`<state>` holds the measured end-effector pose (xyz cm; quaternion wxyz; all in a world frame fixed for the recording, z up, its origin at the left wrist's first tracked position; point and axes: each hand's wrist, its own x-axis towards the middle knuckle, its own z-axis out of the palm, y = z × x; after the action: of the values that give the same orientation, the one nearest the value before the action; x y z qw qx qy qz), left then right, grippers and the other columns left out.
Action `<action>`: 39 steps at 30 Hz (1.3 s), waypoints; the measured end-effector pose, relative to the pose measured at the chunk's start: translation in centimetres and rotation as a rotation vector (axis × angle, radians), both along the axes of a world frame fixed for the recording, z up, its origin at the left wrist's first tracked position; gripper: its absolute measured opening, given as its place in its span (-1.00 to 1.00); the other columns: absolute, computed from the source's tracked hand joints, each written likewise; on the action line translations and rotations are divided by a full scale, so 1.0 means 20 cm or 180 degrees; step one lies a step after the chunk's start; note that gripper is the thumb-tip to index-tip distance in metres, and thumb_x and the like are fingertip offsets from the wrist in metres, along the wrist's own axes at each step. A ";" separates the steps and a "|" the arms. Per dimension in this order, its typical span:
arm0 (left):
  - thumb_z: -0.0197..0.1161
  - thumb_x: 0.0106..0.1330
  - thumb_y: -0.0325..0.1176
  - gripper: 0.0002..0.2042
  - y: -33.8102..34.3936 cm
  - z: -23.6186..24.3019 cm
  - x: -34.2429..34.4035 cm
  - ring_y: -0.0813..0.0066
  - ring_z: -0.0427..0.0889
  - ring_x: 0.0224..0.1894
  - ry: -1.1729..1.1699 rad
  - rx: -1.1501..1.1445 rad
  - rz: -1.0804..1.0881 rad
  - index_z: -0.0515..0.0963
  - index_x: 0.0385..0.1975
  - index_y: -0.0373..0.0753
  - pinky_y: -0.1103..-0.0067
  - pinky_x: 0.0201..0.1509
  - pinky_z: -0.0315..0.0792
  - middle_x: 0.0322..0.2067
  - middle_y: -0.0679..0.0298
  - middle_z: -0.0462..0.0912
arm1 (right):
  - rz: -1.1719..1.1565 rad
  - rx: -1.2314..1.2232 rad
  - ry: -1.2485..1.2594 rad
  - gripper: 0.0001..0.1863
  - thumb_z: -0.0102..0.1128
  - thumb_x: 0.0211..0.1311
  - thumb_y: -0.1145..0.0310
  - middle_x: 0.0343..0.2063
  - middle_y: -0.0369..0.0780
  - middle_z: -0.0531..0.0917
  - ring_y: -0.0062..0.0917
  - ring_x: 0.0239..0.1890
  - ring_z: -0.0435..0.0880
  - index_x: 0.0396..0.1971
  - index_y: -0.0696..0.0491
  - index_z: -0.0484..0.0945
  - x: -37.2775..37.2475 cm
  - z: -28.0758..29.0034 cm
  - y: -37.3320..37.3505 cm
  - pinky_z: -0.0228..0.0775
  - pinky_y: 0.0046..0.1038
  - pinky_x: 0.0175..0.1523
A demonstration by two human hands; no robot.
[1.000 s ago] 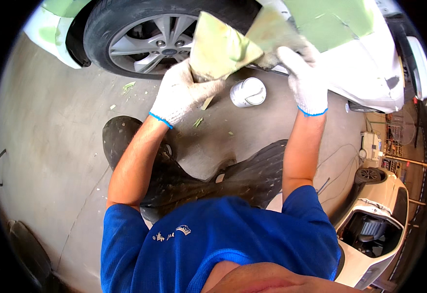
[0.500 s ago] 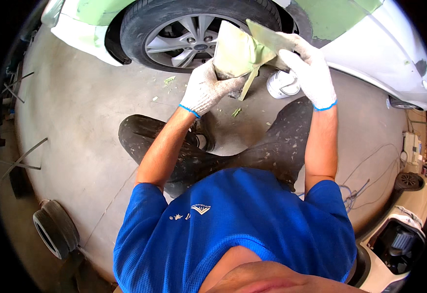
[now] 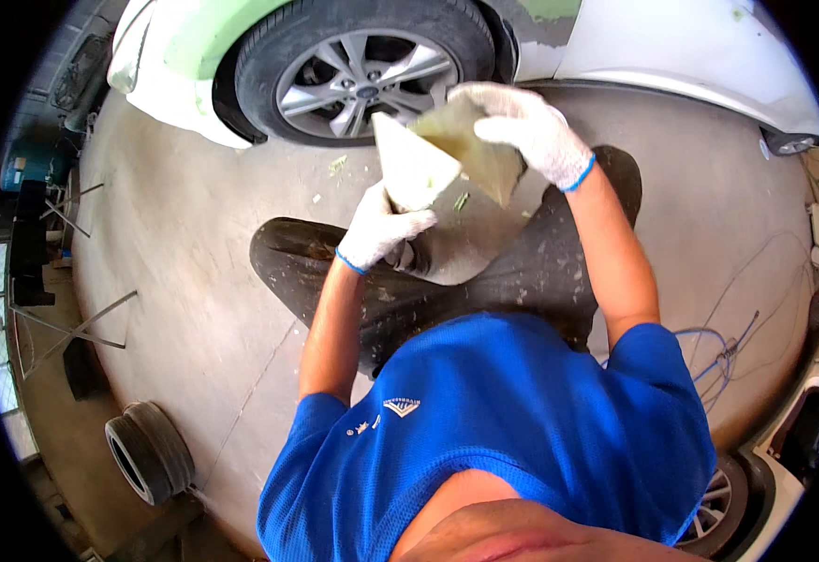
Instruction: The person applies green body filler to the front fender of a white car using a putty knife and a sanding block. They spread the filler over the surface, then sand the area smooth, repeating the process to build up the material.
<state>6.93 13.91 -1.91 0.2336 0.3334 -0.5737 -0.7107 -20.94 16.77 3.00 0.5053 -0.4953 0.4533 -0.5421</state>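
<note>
I sit on a concrete floor with my dark trousers in front of me. My left hand (image 3: 383, 228), in a white knit glove, grips a pale flat spreader board (image 3: 411, 167) by its lower edge. My right hand (image 3: 526, 126), also gloved, holds a second flat blade (image 3: 473, 148) smeared with greenish-tan putty, pressed edge-on against the first one. Both are raised above my knees, just in front of the car's wheel (image 3: 364, 77).
A white car (image 3: 700, 47) with green-filled patches stands ahead, its alloy wheel close by. Two loose tyres (image 3: 147, 451) lie at lower left. Metal stands (image 3: 63, 318) are at left, and cables (image 3: 718, 351) trail on the floor at right near another vehicle (image 3: 803, 440).
My view has swung right to left so the car wheel now sits centre-left. Both hands came down and closer, still holding the two blades together. The white can has gone out of sight.
</note>
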 end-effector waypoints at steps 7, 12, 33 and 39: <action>0.60 0.03 -0.36 -0.31 0.03 0.00 -0.24 0.54 0.60 0.02 -0.0180 -0.0016 -0.0291 0.46 0.20 -0.36 0.50 0.18 0.50 0.02 0.27 0.66 | -0.0227 -0.0170 -0.0877 -0.52 0.11 0.25 0.56 0.04 -0.24 0.69 -0.57 0.10 0.61 0.20 0.19 0.56 -0.10 -0.07 -0.02 0.39 -0.52 0.29; 0.58 0.06 -0.37 -0.32 -0.11 -0.03 -0.38 0.51 0.59 0.04 0.0173 0.0232 0.0017 0.45 0.21 -0.38 0.48 0.21 0.48 0.03 0.27 0.66 | -0.0033 0.0635 -0.0670 -0.50 0.11 0.27 0.50 0.01 -0.18 0.69 -0.56 0.05 0.64 0.24 0.23 0.52 -0.23 -0.16 -0.01 0.47 -0.48 0.21; 0.51 0.21 -0.25 -0.64 0.14 0.16 -0.27 0.70 0.56 -0.31 -0.0215 -0.0266 0.0201 0.62 -0.10 -0.31 0.65 -0.25 0.48 -0.27 0.37 0.68 | -0.1337 -0.0625 0.0457 -0.69 0.20 0.35 0.29 -0.12 -0.21 0.78 -0.37 -0.11 0.76 -0.03 0.13 0.69 -0.24 -0.01 0.38 0.60 -0.36 0.01; 0.59 0.15 -0.32 -0.54 0.31 0.26 -0.22 0.59 0.67 -0.13 -0.0658 -0.1204 0.0169 0.61 -0.01 -0.38 0.56 0.03 0.58 -0.12 0.23 0.75 | -0.1158 -0.0529 0.0184 -0.68 0.19 0.34 0.27 -0.11 -0.19 0.77 -0.33 -0.10 0.76 -0.03 0.12 0.70 -0.16 0.05 0.41 0.60 -0.34 0.02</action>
<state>2.54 20.15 3.24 0.2506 0.3698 -0.7088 -0.5460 -24.17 25.00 3.97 0.3432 -0.4606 0.5033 -0.6455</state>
